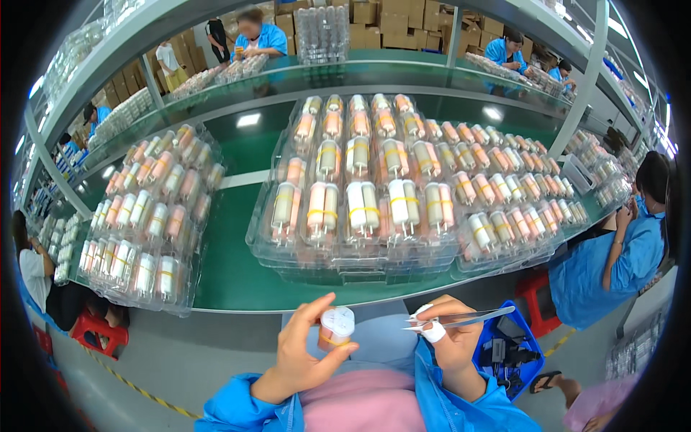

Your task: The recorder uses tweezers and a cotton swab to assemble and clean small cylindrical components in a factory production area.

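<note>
My left hand (301, 354) is closed around a short bundle of cylinders (337, 325), held upright over my lap. The bundle has a white top and pinkish sides with a yellow band round it. In my right hand (455, 348) is a pair of metal tweezers (471, 317), its tips pointing left toward the bundle but apart from it. White wraps cover the thumb and a finger of this hand. Beyond both hands, clear plastic trays (353, 273) hold many similar banded bundles in white, grey and pink.
The trays stand on a green work table (230, 277), with more at left (183, 284) and right. A blue bin (531, 376) with black items sits by my right forearm. Red stools (531, 306) and co-workers in blue are on both sides. Metal posts frame an upper shelf.
</note>
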`<state>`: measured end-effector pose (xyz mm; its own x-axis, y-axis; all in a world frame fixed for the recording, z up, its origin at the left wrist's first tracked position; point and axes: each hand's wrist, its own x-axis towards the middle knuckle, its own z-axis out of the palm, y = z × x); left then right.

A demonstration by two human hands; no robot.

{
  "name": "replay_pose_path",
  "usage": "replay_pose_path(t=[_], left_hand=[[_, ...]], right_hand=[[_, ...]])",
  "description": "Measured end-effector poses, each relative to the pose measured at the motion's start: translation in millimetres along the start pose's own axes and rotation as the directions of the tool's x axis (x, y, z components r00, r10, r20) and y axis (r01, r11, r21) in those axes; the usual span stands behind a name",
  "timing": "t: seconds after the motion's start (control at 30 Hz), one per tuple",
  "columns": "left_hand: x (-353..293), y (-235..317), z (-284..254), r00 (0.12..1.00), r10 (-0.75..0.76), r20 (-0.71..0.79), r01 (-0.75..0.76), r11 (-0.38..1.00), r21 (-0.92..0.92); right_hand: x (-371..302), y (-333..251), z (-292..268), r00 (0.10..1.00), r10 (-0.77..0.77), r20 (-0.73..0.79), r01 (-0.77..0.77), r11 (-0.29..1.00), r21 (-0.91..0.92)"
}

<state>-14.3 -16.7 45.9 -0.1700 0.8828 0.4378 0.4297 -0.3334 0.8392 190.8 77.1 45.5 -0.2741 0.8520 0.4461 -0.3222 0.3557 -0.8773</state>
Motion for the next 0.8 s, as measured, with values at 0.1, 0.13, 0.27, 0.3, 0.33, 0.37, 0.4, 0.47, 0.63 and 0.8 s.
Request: replay_pose_path(t=[0.1, 0.13, 0.27, 0.3, 0.33, 0.37, 0.4, 0.47, 0.63, 0.8], left_hand=[[28.9, 17.7, -14.8, 0.996, 0.080, 0.048, -0.084, 0.992, 0.093], [43.0, 25.3, -18.9, 0.992, 0.108, 0.060, -0.113, 0.988, 0.105], [104.8, 48.0, -37.1, 0.977, 0.212, 0.022, -0.211, 0.940, 0.268], [122.0, 44.0, -44.3, 0.963, 0.269, 0.004, -0.255, 0.910, 0.326], [141.5, 39.1, -49.7, 0.943, 0.331, -0.004, -0.305, 0.872, 0.384], [154.3, 40.7, -56.4, 0.966, 0.255, -0.049, -0.215, 0.891, 0.400], [167.6, 33.7, -63.3, 0.969, 0.241, -0.047, -0.192, 0.864, 0.466], [198.2, 8.1, -76.0, 0.973, 0.228, -0.037, -0.164, 0.794, 0.585], [231.6, -38.7, -79.7, 0.996, 0.092, -0.018, -0.047, 0.650, 0.758], [234.8, -56.7, -79.7, 0.991, 0.118, 0.058, -0.115, 0.570, 0.814]], right_hand=[[-2.9, 6.5, -11.3, 0.993, 0.034, -0.112, -0.025, 0.997, 0.079], [-3.3, 7.6, -15.7, 0.987, 0.044, -0.153, -0.030, 0.995, 0.095], [-1.8, 10.4, -30.0, 0.980, 0.038, -0.196, -0.011, 0.991, 0.137], [-1.7, 9.9, -32.0, 0.978, 0.052, -0.202, -0.027, 0.991, 0.129], [-1.0, 9.8, -34.4, 0.975, 0.059, -0.214, -0.032, 0.991, 0.129], [-0.1, 10.6, -34.6, 0.973, 0.067, -0.220, -0.040, 0.991, 0.127], [0.7, 11.5, -35.0, 0.971, 0.075, -0.228, -0.047, 0.991, 0.125], [4.6, 11.7, -34.6, 0.971, 0.047, -0.234, -0.014, 0.990, 0.140], [15.4, 13.5, -19.5, 0.975, 0.008, -0.223, -0.002, 1.000, 0.026], [16.1, 17.5, 5.8, 0.984, 0.052, -0.169, -0.038, 0.996, 0.086]])
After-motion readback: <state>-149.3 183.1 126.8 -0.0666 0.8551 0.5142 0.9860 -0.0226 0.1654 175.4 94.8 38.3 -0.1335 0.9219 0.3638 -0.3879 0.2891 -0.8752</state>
